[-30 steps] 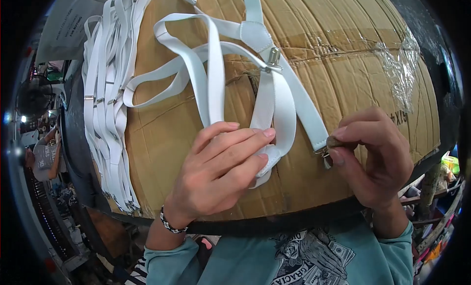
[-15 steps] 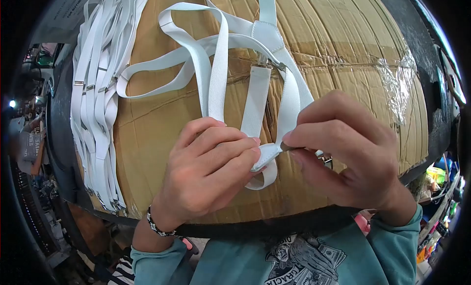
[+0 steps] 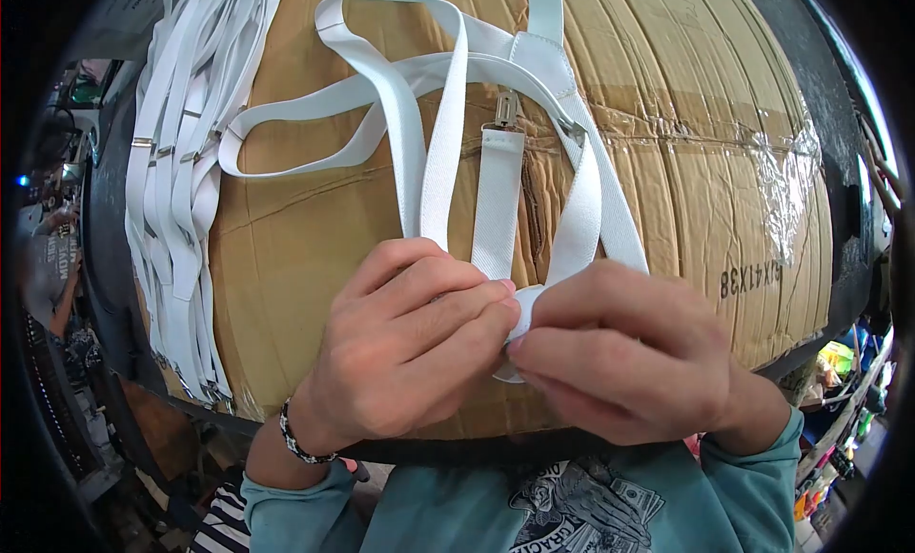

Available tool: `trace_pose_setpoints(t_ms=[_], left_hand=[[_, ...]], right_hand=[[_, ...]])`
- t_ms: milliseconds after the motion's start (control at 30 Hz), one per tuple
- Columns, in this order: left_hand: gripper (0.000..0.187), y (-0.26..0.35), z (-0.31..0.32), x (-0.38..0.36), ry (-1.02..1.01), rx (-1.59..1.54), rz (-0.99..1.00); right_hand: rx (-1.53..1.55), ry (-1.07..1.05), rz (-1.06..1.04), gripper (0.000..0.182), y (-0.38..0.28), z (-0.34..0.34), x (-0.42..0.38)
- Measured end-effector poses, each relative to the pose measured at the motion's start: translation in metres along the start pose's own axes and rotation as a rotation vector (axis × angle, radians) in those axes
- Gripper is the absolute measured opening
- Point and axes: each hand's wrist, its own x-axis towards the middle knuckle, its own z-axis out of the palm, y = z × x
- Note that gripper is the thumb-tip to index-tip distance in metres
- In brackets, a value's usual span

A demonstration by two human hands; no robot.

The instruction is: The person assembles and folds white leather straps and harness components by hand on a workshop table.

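Note:
A pair of white elastic suspenders (image 3: pixel 440 162) lies looped over a cardboard surface, with a stitched white patch (image 3: pixel 543 62) where its straps join. One strap end carries a metal clip (image 3: pixel 506 109), just above a short white strap piece (image 3: pixel 498 201). My left hand (image 3: pixel 405 343) is closed over the lower straps, pressing a small white end tab (image 3: pixel 526 307) between thumb and fingers. Close against that tab, my right hand (image 3: pixel 634 358) is pinched shut. Its fingertips hide whatever lies between them.
A bundle of white suspenders (image 3: pixel 181 201) with metal fittings lies along the left side. Beneath everything is a creased cardboard box (image 3: pixel 686 201) with clear tape (image 3: pixel 786 201) on its right. A dark edge (image 3: pixel 467 450) runs along the front, near my body.
My right hand has moved left and down, onto the tab beside my left hand. A small dark bit seen at its fingertips is now hidden. My left hand keeps its grip.

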Motion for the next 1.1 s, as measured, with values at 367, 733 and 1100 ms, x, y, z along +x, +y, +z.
trace_pose_setpoints(t_ms=[367, 733, 1100], left_hand=[[0.031, -0.001, 0.003, -0.003, 0.014, -0.057, -0.014], [0.035, -0.001, 0.003, -0.002, -0.01, -0.035, 0.002], [0.029, 0.003, 0.002, 0.0, 0.002, -0.022, -0.002]], right_hand=[[-0.178, 0.039, 0.158, 0.025, 0.002, -0.008, -0.003], [-0.244, -0.038, 0.052, 0.025, 0.007, -0.008, -0.002], [-0.166, -0.034, 0.104, 0.025, -0.001, -0.008, -0.001]])
